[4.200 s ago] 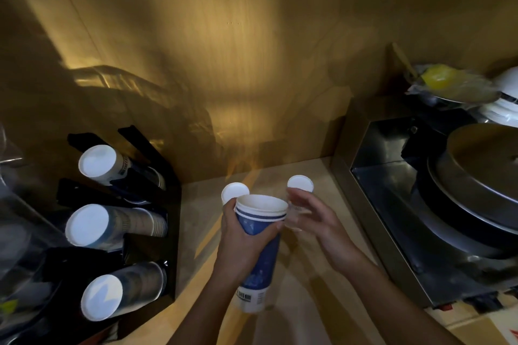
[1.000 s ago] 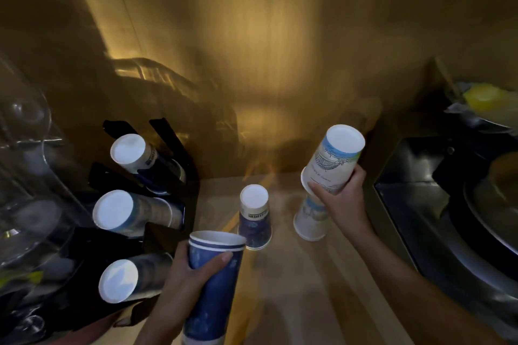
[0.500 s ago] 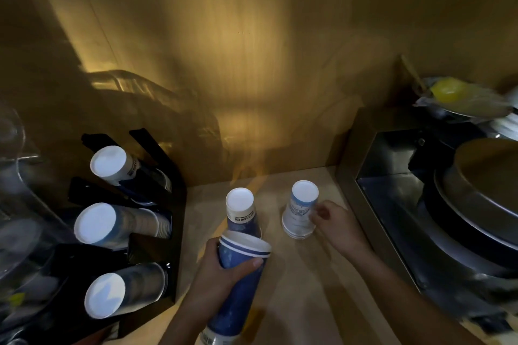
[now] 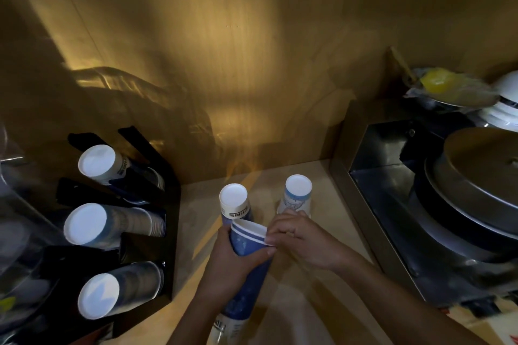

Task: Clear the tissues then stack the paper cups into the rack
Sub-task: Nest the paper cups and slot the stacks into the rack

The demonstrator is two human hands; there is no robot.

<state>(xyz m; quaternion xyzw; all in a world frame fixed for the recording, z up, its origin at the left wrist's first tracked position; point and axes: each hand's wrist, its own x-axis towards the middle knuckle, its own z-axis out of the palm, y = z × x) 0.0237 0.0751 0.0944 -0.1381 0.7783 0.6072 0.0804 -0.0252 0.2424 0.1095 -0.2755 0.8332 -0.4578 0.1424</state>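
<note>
Dim amber light washes the wooden counter (image 4: pixel 294 302) and the panelled wall behind it. Front and centre, a tall blue stack of paper cups (image 4: pixel 246 269) leans mouth-up over the counter's near edge. The left hand (image 4: pixel 229 263) is wrapped round its upper part, thumb across the front. The right hand (image 4: pixel 305 244) comes in from the right, fingertips pinching the top rim, fingers curled close. Just behind the stack, two upside-down cups stand on the counter toward its back edge: a blue cup (image 4: pixel 235 203) directly behind the rim, and a pale cup (image 4: pixel 297 194) to its right, just beyond the right knuckles. Over at the counter's left edge, the black rack (image 4: pixel 145 235) holds three rows of cups lying sideways. Along the right edge sits a steel appliance (image 4: pixel 448 204).
</note>
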